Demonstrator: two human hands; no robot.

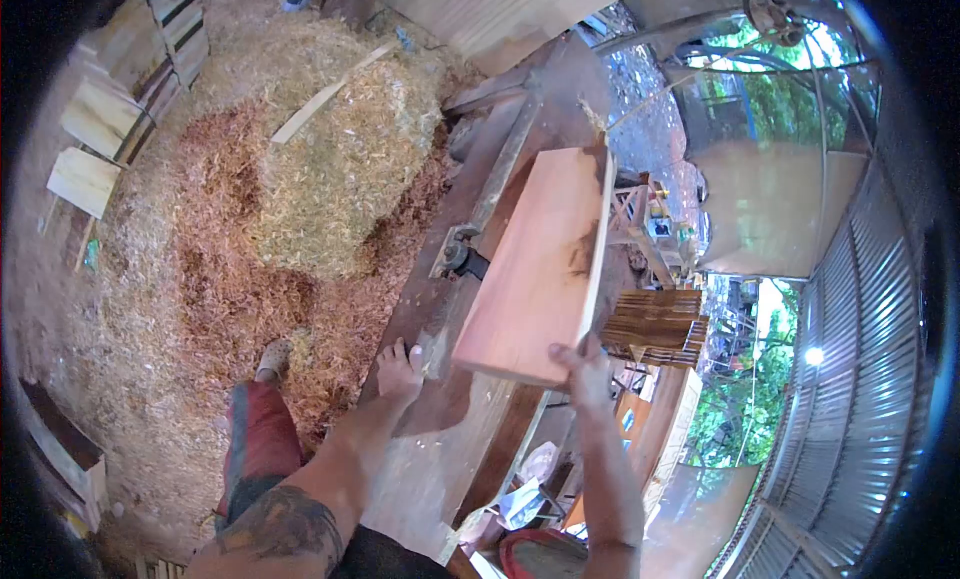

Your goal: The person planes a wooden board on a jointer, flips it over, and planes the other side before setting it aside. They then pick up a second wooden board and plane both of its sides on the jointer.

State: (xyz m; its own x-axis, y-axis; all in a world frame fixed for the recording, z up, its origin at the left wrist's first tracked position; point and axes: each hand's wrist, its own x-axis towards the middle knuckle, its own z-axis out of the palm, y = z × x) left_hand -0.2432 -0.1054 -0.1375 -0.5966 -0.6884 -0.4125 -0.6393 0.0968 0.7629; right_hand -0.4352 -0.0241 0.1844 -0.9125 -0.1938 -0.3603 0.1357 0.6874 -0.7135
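A wide pinkish wooden board point(535, 269) lies tilted over the dark workbench point(425, 469), its near corner gripped by my right hand point(582, 371), thumb on top. My left hand point(400, 371) rests at the bench's left edge, fingers spread and holding nothing, a short way left of the board. Just left of the board's middle, a dark metal vise or clamp part point(463, 254) sits on the bench edge. The underside of the board and the fingers beneath it are hidden.
Wood shavings point(340, 169) cover the floor at left, with a thin strip point(330, 94) on top. Stacked boards point(100, 119) stand at far left. Brown slatted wood point(655, 324) and a corrugated metal wall point(850, 349) are at right. My leg point(262, 429) is below left.
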